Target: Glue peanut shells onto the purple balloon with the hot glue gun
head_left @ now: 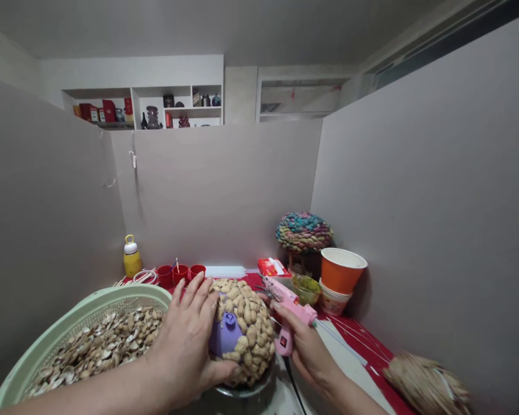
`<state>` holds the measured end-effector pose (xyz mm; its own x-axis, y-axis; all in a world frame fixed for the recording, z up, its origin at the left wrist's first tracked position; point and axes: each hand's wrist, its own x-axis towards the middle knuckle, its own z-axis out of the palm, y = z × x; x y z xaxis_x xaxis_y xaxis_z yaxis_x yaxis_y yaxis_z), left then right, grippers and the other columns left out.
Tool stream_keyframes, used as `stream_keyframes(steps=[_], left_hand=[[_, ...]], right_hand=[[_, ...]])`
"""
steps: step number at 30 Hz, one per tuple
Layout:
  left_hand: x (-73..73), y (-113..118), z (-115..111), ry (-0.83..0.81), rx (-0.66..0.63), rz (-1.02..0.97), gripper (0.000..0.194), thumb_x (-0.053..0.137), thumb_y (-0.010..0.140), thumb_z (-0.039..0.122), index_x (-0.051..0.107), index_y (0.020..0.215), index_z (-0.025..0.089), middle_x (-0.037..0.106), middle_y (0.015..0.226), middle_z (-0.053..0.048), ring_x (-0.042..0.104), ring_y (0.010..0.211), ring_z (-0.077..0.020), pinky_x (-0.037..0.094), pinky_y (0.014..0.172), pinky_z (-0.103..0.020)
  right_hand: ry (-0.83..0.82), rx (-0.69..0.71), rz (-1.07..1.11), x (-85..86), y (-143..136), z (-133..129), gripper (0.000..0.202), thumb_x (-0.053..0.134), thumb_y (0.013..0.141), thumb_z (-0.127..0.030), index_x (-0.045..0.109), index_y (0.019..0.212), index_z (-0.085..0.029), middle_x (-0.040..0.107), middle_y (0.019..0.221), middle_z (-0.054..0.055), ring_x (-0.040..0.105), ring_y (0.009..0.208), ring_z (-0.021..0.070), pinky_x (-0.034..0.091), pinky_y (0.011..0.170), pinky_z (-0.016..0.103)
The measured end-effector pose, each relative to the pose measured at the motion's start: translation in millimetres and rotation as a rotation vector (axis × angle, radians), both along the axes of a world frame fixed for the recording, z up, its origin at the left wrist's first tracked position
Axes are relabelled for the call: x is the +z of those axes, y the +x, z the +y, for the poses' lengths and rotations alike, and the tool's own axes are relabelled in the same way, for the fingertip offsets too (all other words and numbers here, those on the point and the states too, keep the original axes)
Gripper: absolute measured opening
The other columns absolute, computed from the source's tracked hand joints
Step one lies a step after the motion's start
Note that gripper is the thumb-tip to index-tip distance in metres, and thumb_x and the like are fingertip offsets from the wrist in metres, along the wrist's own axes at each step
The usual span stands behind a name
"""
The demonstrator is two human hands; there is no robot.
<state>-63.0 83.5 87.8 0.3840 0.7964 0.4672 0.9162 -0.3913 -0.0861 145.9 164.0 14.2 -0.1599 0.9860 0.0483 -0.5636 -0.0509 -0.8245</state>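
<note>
A round purple form [225,337] covered in peanut shells [253,328] rests in a glass bowl [244,393] at the bottom middle. A bare purple patch with a small round nub faces me. My left hand [185,340] lies against its left side, fingers spread, the thumb touching the shells near the bottom. On the right, my right hand [305,346] is closed around the front of a pink glue gun [300,311], close to the ball's right side. The gun's handle with its switch hangs below, with a black cord. Some of the right fingers are hidden.
A green basket [38,334] of shell pieces stands at the left. Behind are a yellow bottle [132,262], red cups [198,271], a green bowl [307,290], orange and white tubs [341,276] and a colourful domed piece [305,233]. A dry bundle [426,380] lies right. Grey panels surround the table.
</note>
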Motion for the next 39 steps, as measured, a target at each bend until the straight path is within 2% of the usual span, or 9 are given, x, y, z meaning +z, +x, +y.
stream_keyframes(steps=[4, 8, 12, 18, 24, 28, 34, 39], left_hand=[[3.4, 3, 0, 0.020, -0.009, 0.046, 0.079, 0.074, 0.061, 0.052, 0.056, 0.126, 0.010, 0.045, 0.148, -0.022, 0.031, 0.140, -0.0412, 0.027, 0.113, -0.064], [5.2, 2, 1, 0.029, -0.006, 0.087, 0.084, 0.074, 0.063, 0.052, 0.051, 0.131, 0.010, 0.044, 0.148, -0.022, 0.031, 0.141, -0.0404, 0.025, 0.114, -0.062], [5.3, 1, 1, 0.046, 0.005, 0.133, 0.086, 0.074, 0.063, 0.054, 0.049, 0.132, 0.010, 0.044, 0.148, -0.023, 0.032, 0.140, -0.0401, 0.025, 0.113, -0.061], [5.4, 3, 4, 0.068, 0.000, 0.164, 0.083, 0.069, 0.068, 0.049, 0.044, 0.136, 0.008, 0.043, 0.148, -0.024, 0.031, 0.141, -0.0403, 0.026, 0.113, -0.061], [7.0, 5, 5, 0.039, 0.012, 0.188, 0.083, 0.067, 0.069, 0.045, 0.043, 0.137, 0.005, 0.042, 0.148, -0.026, 0.031, 0.140, -0.0424, 0.029, 0.111, -0.063], [10.5, 6, 6, 0.006, 0.014, 0.174, 0.080, 0.067, 0.068, 0.041, 0.043, 0.135, 0.004, 0.043, 0.146, -0.028, 0.033, 0.139, -0.0432, 0.032, 0.109, -0.063], [11.6, 3, 8, 0.004, -0.034, 0.120, 0.073, 0.070, 0.068, 0.039, 0.044, 0.130, 0.009, 0.046, 0.143, -0.026, 0.036, 0.136, -0.0432, 0.035, 0.108, -0.062], [10.3, -4, 10, -0.005, -0.119, 0.059, 0.071, 0.069, 0.072, 0.037, 0.039, 0.130, 0.009, 0.045, 0.141, -0.028, 0.041, 0.133, -0.0416, 0.039, 0.106, -0.060]], right_hand=[[-0.004, -0.018, -0.026, 7.0, 0, -4, 0.036, 0.081, 0.061, -0.040, 0.073, 0.090, -0.021, 0.074, 0.103, 0.007, 0.064, 0.108, 0.0307, 0.055, 0.084, 0.038], [-0.027, -0.015, -0.002, 9.9, 1, -4, 0.041, 0.081, 0.059, -0.038, 0.073, 0.095, -0.021, 0.073, 0.108, 0.005, 0.064, 0.109, 0.0287, 0.053, 0.086, 0.036], [-0.014, -0.032, 0.018, 10.2, 0, -3, 0.037, 0.080, 0.060, -0.038, 0.074, 0.092, -0.020, 0.074, 0.102, 0.005, 0.065, 0.105, 0.0284, 0.053, 0.085, 0.035], [0.014, -0.029, 0.046, 10.3, -1, -2, 0.035, 0.079, 0.059, -0.037, 0.074, 0.088, -0.019, 0.075, 0.099, 0.006, 0.066, 0.101, 0.0279, 0.052, 0.086, 0.037], [0.007, -0.026, 0.049, 7.0, -1, 2, 0.032, 0.078, 0.063, -0.037, 0.075, 0.091, -0.020, 0.075, 0.089, 0.004, 0.068, 0.093, 0.0266, 0.053, 0.076, 0.034], [0.046, -0.019, 0.057, 6.0, -1, 3, 0.027, 0.077, 0.065, -0.036, 0.075, 0.087, -0.021, 0.075, 0.085, 0.003, 0.067, 0.093, 0.0252, 0.053, 0.080, 0.034], [0.066, -0.048, 0.048, 7.2, -1, 4, 0.024, 0.076, 0.064, -0.037, 0.074, 0.082, -0.021, 0.075, 0.086, 0.003, 0.066, 0.096, 0.0253, 0.049, 0.088, 0.036], [0.112, -0.020, 0.062, 16.4, 1, 0, 0.028, 0.076, 0.063, -0.039, 0.074, 0.084, -0.020, 0.075, 0.087, 0.004, 0.067, 0.094, 0.0263, 0.048, 0.090, 0.038]])
